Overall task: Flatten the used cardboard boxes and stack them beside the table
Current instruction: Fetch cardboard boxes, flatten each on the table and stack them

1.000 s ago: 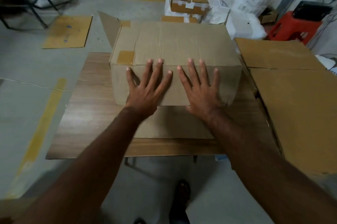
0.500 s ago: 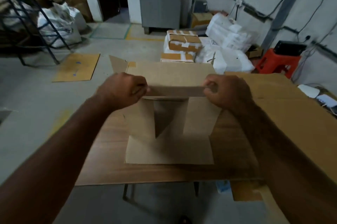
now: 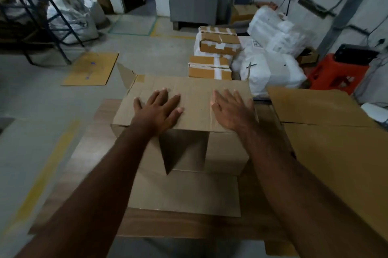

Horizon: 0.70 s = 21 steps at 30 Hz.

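Head view: a plain brown corrugated cardboard box [image 3: 189, 110] is seen on the wood-grain desk [image 3: 88, 159], approx. centred, open end toward the camera. Its top panel is pressed by both hands. The left hand [image 3: 159, 110] is laid flat w/ fingers spread on the panel's left part; the right hand [image 3: 231, 110] is laid flat, fingers straight, on the right part. Nothing is gripped by either. A bottom flap is spread flat on the desk toward the viewer; side flaps are folded inward across the opening, w/ a dark triangular gap between them. A small flap is raised at the far left corner, beside a tape patch. A large flattened brown cardboard sheet [image 3: 336, 142] is seen at the desk's right side, cut off by the frame edge. The box's far side is hidden; the desk's near edge is partly covered by the forearms. Motion blur is noted at lower left.
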Each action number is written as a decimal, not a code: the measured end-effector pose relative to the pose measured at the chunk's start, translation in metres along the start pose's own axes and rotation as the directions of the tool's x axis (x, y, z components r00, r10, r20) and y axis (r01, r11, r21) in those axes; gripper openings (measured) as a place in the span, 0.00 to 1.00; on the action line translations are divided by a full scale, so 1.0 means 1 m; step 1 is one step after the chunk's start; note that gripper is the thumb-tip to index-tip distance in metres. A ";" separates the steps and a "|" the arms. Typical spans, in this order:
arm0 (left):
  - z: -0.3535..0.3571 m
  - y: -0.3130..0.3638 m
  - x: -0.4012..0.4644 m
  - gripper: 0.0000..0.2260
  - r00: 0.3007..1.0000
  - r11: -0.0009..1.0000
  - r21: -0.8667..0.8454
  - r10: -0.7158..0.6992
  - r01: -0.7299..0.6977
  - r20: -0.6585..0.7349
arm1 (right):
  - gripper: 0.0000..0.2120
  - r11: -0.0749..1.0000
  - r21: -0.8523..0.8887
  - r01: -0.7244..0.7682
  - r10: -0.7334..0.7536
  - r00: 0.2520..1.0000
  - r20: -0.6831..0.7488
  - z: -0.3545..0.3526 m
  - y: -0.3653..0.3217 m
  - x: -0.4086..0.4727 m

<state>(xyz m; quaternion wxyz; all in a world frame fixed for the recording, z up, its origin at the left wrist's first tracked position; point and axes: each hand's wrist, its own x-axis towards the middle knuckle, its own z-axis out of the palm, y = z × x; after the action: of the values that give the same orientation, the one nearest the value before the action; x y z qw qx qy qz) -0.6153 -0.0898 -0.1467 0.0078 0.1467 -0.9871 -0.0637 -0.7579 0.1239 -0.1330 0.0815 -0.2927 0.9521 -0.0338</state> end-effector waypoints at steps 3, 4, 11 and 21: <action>-0.003 -0.003 0.002 0.33 1.000 1.000 -0.006 -0.006 0.006 0.001 | 0.28 1.000 0.002 0.026 -0.026 1.000 -0.010 0.002 -0.001 0.006; -0.004 -0.003 0.000 0.34 1.000 1.000 0.003 -0.004 0.004 0.009 | 0.29 1.000 0.013 0.028 -0.028 0.999 -0.026 0.002 -0.001 0.006; -0.003 0.024 -0.016 0.31 0.996 1.000 -0.008 0.017 -0.018 -0.089 | 0.48 0.988 -0.003 0.151 -0.150 0.979 -0.140 0.009 -0.024 -0.058; 0.005 -0.002 -0.024 0.47 0.980 0.981 0.017 0.191 -0.192 0.049 | 0.46 0.989 0.013 -0.149 0.148 0.967 -0.209 0.042 -0.050 -0.127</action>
<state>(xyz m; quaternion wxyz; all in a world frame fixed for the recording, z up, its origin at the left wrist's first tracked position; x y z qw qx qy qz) -0.5920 -0.0840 -0.1519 -0.0108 0.0496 -0.9972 -0.0552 -0.6193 0.1539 -0.1511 -0.0175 -0.2156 0.9747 -0.0570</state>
